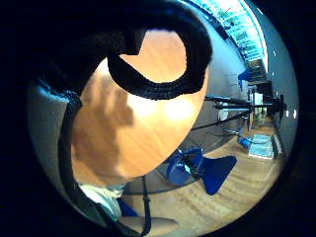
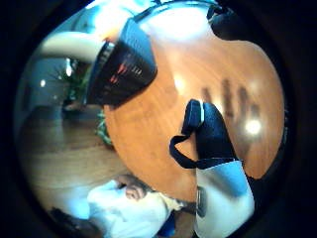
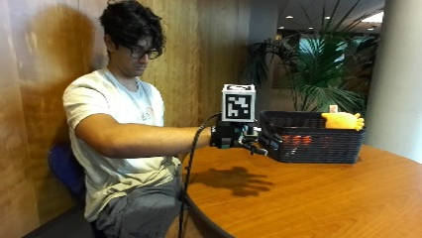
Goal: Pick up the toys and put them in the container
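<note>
In the outside view my gloved right hand point(image 3: 234, 136) hovers above the round wooden table point(image 3: 316, 198), just beside the near end of a black woven basket point(image 3: 310, 144). The fingers are relaxed and hold nothing; their spread shadow point(image 3: 237, 179) falls on the tabletop below. A yellow-orange plush toy point(image 3: 342, 120) pokes over the basket's far rim, and something orange point(image 3: 296, 140) shows through its mesh. The thumb side palm view shows the basket point(image 2: 124, 64) standing close by on the table point(image 2: 163, 129). No loose toy shows on the table in any view.
A large potted plant point(image 3: 316, 69) and a pale pillar point(image 3: 402, 74) stand behind the table. A wood-panelled wall is behind the seated person. Blue chairs point(image 1: 202, 170) stand on the floor beyond the table's edge point(image 1: 143, 128).
</note>
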{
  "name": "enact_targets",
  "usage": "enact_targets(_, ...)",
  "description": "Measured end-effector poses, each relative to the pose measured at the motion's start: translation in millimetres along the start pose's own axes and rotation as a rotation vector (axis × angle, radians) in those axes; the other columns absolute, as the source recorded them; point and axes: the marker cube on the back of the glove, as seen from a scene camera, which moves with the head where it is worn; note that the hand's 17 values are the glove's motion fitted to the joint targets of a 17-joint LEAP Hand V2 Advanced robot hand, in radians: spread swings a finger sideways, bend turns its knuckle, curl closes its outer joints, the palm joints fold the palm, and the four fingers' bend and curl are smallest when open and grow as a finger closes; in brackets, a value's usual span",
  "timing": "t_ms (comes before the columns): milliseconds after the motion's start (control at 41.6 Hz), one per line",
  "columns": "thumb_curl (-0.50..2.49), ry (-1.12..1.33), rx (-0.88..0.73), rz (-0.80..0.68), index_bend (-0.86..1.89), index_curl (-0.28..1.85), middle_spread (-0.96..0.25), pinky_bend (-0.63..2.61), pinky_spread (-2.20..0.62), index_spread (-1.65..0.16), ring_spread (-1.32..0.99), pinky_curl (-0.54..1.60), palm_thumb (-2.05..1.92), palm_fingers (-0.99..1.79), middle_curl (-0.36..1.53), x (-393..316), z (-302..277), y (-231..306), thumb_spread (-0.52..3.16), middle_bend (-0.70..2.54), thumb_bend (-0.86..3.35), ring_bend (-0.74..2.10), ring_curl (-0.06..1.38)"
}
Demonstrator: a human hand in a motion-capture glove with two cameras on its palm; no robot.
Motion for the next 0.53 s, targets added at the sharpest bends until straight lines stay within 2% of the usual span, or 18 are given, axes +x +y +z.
enact_targets(144,0.41,0.074,0.011,0.007,0.36,0.51,0.00,0.93,0.04,-0.34,0.00,0.31,0.28,-0.02,0.26,8.4,4.3,1.7,1.54,0.15,0.03,0.25,0.51)
enact_targets(529,0.40,0.021,-0.001,0.049,0.38,0.51,0.00,0.92,0.04,-0.34,0.00,0.32,0.29,-0.02,0.26,12.9,16.8,-1.3,1.54,0.15,0.02,0.23,0.51)
